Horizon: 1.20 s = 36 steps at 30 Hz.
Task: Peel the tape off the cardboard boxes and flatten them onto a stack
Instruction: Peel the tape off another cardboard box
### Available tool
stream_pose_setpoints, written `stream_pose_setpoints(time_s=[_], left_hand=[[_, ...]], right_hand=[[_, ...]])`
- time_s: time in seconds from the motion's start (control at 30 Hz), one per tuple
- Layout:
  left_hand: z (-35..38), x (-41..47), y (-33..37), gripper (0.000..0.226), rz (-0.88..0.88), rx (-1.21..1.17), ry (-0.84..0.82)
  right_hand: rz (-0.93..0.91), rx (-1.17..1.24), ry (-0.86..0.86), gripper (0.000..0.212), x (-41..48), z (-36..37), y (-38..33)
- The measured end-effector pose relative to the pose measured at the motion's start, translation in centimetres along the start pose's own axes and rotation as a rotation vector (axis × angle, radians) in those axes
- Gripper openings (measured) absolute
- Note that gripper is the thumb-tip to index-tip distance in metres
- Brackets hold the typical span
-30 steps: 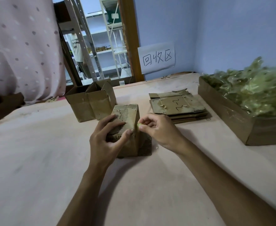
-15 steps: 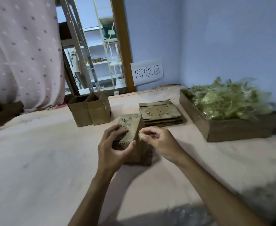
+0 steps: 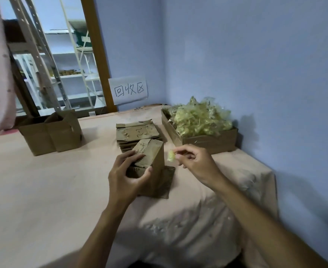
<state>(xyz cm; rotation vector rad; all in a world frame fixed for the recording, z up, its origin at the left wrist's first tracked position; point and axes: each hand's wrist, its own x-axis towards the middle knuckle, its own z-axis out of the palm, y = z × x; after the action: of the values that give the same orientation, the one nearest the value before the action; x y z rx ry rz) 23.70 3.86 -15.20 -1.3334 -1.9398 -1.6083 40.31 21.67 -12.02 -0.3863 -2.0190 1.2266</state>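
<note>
Pink cloth covers the table (image 3: 33, 190) before you, bearing a shallow brown cardboard tray (image 3: 211, 142) with a heap of crumpled yellowish tape (image 3: 198, 118) at far right, two open brown cardboard boxes (image 3: 50, 136) at far left, and a stack of flattened cardboard boxes (image 3: 134, 132) between them. Just in front of that stack stands the small brown cardboard box (image 3: 155, 161) — your left hand (image 3: 126, 176) grips its top, fingers curled over it, while your right hand (image 3: 196, 161), just beside the box, pinches a small crumpled scrap of yellowish tape (image 3: 171, 156).

One head cam, worn on me, wide-angle, facing forward and down across the table (image 3: 43, 190). Close range: left hand (image 3: 126, 176) and right hand (image 3: 196, 163) mid-frame; blue wall (image 3: 256, 55) fills upper right.
</note>
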Motion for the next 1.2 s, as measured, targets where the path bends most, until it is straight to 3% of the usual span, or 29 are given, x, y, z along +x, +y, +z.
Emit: stream_pose_setpoints(time_s=[0.2, 0.57, 0.77, 1.03, 1.2], left_hand=[[1.7, -0.1, 0.3, 0.05, -0.015, 0.001, 0.025], [4.2, -0.6, 0.2, 0.054, -0.044, 0.039, 0.11], [5.0, -1.0, -0.2, 0.048, -0.008, 0.046, 0.129], [5.3, -1.0, -0.3, 0.049, -0.009, 0.053, 0.15], [5.4, -1.1, -0.5, 0.051, -0.008, 0.061, 0.156]], right_hand=[[-0.017, 0.029, 0.233, 0.017, 1.0, -6.3, -0.4], [0.094, -0.248, 0.6, 0.008, 6.1, -15.8, 3.3], [0.164, -0.537, 0.488, 0.006, 8.4, -17.1, 5.3], [0.206, -0.737, 0.318, 0.013, 10.7, -17.1, 6.5], [0.222, -0.691, 0.327, 0.011, 9.8, -17.2, 7.8]])
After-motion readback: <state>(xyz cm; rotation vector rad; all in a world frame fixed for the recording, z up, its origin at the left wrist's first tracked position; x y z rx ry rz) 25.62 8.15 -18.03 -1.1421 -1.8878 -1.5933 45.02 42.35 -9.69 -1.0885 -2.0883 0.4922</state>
